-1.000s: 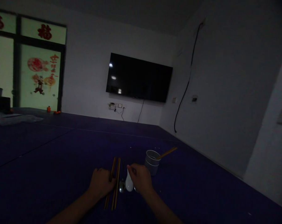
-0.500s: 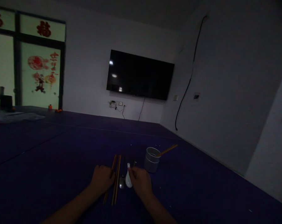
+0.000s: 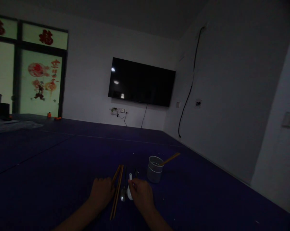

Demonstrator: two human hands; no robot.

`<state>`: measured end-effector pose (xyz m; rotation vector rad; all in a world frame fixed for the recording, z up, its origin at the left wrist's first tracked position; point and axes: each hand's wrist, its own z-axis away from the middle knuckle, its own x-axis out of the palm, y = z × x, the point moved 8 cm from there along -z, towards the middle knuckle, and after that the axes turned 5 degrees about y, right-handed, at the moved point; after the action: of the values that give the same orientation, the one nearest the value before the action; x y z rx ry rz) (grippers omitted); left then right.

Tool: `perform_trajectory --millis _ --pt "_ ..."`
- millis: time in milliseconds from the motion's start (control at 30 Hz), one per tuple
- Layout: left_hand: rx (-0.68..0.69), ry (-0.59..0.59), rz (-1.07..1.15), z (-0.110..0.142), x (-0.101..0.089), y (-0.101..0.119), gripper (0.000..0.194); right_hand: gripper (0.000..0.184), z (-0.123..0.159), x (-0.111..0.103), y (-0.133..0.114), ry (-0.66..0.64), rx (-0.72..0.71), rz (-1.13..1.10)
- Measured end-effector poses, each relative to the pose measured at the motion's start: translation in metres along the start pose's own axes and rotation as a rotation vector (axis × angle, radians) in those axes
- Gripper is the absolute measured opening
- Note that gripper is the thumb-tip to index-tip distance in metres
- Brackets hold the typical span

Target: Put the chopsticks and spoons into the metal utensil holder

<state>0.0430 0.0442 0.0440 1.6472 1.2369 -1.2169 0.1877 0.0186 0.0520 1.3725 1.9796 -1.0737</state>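
Note:
My left hand [image 3: 101, 193] is closed around a pair of wooden chopsticks [image 3: 116, 174]; their upper ends slant out toward a second pair of chopsticks [image 3: 117, 195] lying just to the right. Beside that second pair is a metal spoon [image 3: 123, 194] with a long thin handle, bowl toward me. A white soup spoon [image 3: 130, 176] lies to its right, partly covered by my right hand [image 3: 142, 194], whose thumb and finger pinch its handle. Behind the right hand shows the end of a thin dark utensil [image 3: 136, 172], its kind hidden.
A grey metal cup [image 3: 154, 176] stands right of the utensils, with a wooden stick-like utensil [image 3: 170, 158] leaning out of it. Small white bits dot the purple surface [image 3: 63, 179]. Clear plastic sheeting [image 3: 15, 126] and small orange objects [image 3: 49, 115] lie far left.
The left-hand chopsticks have tilted, their near ends swinging left behind my hand while their tops stay near the other pair. My right hand covers more of the soup spoon. The camera view has shifted slightly.

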Motion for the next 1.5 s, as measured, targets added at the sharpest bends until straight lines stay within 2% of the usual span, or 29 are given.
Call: perform_trajectory --millis 167,533,700,800,900,1100,1167,1300,1400,1500 --pt "0.034 -0.012 -0.027 -0.001 0.001 0.001 0.033 0.037 0.000 0.000 -0.001 -0.003 -0.004 0.003" --pt "0.018 -0.043 0.008 -0.001 0.003 -0.004 0.031 0.039 0.000 -0.001 0.000 0.020 -0.007 -0.031" --pt "0.036 0.051 0.046 -0.004 -0.009 -0.004 0.026 0.043 0.000 -0.003 -0.002 0.039 -0.035 -0.054" --pt "0.103 0.164 0.093 -0.005 -0.021 0.001 0.028 0.045 0.000 -0.006 -0.003 0.059 -0.021 -0.133" --pt "0.210 0.272 0.130 -0.002 -0.031 0.011 0.027 0.044 0.000 -0.010 -0.007 0.074 -0.021 -0.335" --pt "0.523 0.420 0.153 0.019 -0.037 0.044 0.017 0.047 0.003 -0.015 -0.017 0.070 -0.021 -0.734" --pt "0.601 0.461 0.163 0.026 -0.039 0.051 0.017 0.047 0.004 -0.015 -0.016 0.098 0.023 -0.807" --pt "0.630 0.493 0.232 0.032 -0.041 0.050 0.019 0.049 0.007 -0.018 -0.011 0.181 0.118 -0.834" --pt "0.548 0.492 0.350 0.029 -0.042 0.037 0.026 0.050 0.007 -0.033 -0.001 0.282 0.154 -0.805" --pt "0.399 0.466 0.452 0.021 -0.038 0.021 0.036 0.052 0.008 -0.068 0.021 0.529 0.187 -0.684"
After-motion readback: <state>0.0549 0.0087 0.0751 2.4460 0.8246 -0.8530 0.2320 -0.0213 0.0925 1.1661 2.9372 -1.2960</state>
